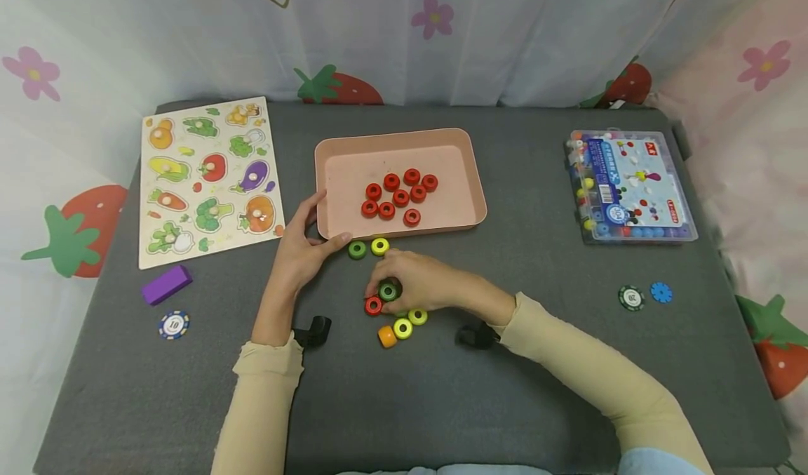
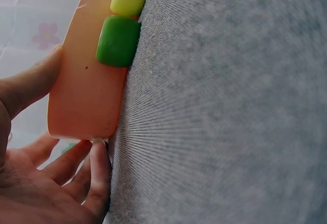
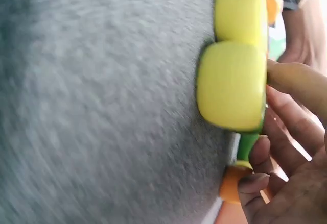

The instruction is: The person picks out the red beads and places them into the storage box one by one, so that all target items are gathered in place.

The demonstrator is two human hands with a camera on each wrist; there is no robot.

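Observation:
My left hand [image 1: 301,250] grips the near left corner of a shallow pink tray [image 1: 463,226], thumb along the front wall and fingers at the left end. Several red beads [image 1: 400,198] lie inside the tray. A green bead [image 1: 357,250] and a yellow bead [image 1: 380,246] stand against its front wall. My right hand [image 1: 419,278] reaches into a cluster of beads, thumb and forefinger pinching a red bead [image 1: 373,306]. Another green bead [image 1: 388,291] shows between its fingers. Yellow beads [image 3: 232,86] and an orange bead [image 1: 387,336] sit beside that hand, which hides part of the cluster.
On the left lie a vegetable puzzle board [image 1: 208,180], a purple block [image 1: 167,285] and a blue-white poker chip [image 1: 173,325]. A clear case of colourful balls [image 1: 634,187] sits at the right, with a green chip [image 1: 631,297] and a blue disc [image 1: 661,292] nearer.

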